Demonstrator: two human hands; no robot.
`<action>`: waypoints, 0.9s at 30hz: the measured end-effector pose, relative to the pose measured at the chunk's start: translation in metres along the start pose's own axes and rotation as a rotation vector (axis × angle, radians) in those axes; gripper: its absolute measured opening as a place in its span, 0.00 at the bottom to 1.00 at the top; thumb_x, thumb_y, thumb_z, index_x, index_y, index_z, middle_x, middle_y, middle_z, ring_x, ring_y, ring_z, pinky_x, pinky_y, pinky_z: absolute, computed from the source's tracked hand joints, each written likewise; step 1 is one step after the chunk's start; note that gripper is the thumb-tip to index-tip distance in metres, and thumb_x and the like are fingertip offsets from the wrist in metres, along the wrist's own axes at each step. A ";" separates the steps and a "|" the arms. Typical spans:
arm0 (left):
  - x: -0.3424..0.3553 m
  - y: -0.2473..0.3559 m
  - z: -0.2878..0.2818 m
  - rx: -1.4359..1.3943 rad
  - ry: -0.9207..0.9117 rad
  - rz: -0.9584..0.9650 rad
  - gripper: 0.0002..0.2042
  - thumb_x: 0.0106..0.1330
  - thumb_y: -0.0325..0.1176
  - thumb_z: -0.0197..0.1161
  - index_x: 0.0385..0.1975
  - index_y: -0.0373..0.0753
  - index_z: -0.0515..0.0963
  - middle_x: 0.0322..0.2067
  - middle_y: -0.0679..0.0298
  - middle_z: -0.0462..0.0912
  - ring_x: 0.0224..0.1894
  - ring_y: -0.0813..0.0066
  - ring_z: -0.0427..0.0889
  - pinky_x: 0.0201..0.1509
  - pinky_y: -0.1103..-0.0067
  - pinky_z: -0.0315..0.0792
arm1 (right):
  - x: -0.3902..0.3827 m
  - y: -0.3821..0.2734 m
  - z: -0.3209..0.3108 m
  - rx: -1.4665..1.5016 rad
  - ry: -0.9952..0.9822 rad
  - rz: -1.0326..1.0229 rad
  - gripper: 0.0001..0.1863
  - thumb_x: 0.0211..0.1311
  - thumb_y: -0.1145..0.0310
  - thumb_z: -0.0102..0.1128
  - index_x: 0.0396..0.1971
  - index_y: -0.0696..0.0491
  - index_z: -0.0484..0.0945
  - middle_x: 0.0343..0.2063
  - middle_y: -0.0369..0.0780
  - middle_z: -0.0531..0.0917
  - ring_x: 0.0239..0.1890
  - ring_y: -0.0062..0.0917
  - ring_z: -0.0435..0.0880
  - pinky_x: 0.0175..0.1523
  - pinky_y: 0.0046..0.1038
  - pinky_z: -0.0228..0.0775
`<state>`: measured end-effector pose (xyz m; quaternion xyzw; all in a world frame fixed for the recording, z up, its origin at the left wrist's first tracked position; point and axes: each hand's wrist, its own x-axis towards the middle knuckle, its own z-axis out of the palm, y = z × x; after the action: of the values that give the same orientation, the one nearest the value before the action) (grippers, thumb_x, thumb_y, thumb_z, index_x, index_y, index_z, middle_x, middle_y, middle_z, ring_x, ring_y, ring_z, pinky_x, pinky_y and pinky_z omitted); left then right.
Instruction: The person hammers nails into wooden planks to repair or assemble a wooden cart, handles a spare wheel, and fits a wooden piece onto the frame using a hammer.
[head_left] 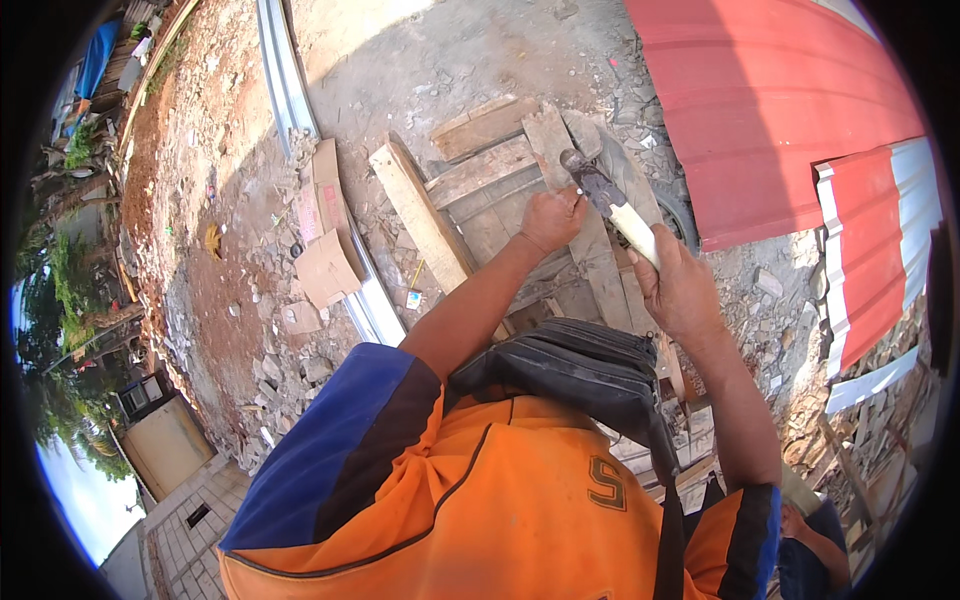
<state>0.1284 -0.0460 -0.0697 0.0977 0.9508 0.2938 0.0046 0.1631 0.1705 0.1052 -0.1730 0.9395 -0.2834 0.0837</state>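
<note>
Hammer (622, 218) is just right of the upper middle of the frame, slanting over the boards with its dark head to the upper left. Your right hand (685, 290) is wrapped around the lower end of its pale handle. Your left hand (553, 220) is curled closed just beside the head; whether it pinches something small, you cannot tell from this view.

The step in hand looks like hammering on the wood, so line the face up squarely, swing from the elbow, and let the weight of the head do the work. Your left fingertips sit very close to the striking end: draw them aside before any full blow, and begin with light taps. The bag at your waist could get in the way of your elbows, so push it round to one side.

Counting outward from you: one orange shirt (540, 500), one black waist bag (560, 365), two hands, one hammer. Below them lies one wooden frame (485, 170) whose overlapping boards defy an exact count, with one thick timber (425, 215) along its left. Farther out, you have cardboard (328, 268) at centre left, its pieces overlapping, and at the right two ribbed metal sheets: one large red sheet (770, 110), one smaller red-and-white sheet (870, 250). One blue tarp (97, 60) hangs at the upper left.
</note>
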 end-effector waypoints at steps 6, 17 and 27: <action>0.000 0.012 -0.001 0.006 -0.048 0.006 0.10 0.66 0.37 0.56 0.32 0.38 0.80 0.25 0.51 0.84 0.26 0.51 0.84 0.30 0.61 0.77 | 0.003 0.019 0.009 -0.070 -0.198 0.174 0.16 0.69 0.59 0.56 0.43 0.57 0.68 0.25 0.54 0.81 0.28 0.54 0.82 0.33 0.50 0.74; -0.025 -0.007 -0.019 -0.237 0.063 -0.593 0.35 0.51 0.43 0.76 0.55 0.31 0.70 0.31 0.50 0.84 0.34 0.57 0.85 0.40 0.69 0.78 | -0.029 0.024 0.001 0.183 0.097 0.310 0.19 0.70 0.58 0.56 0.50 0.56 0.69 0.25 0.55 0.81 0.29 0.55 0.82 0.30 0.47 0.71; -0.037 0.004 0.007 -0.370 0.010 -0.515 0.39 0.47 0.42 0.78 0.54 0.22 0.68 0.31 0.47 0.85 0.35 0.55 0.86 0.42 0.69 0.78 | -0.010 0.019 0.024 0.040 -0.085 0.187 0.19 0.68 0.58 0.58 0.50 0.55 0.69 0.31 0.53 0.82 0.29 0.53 0.82 0.31 0.47 0.74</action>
<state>0.1659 -0.0456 -0.0752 -0.1500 0.8747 0.4516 0.0917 0.1732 0.1768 0.0754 -0.0947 0.9414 -0.2853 0.1527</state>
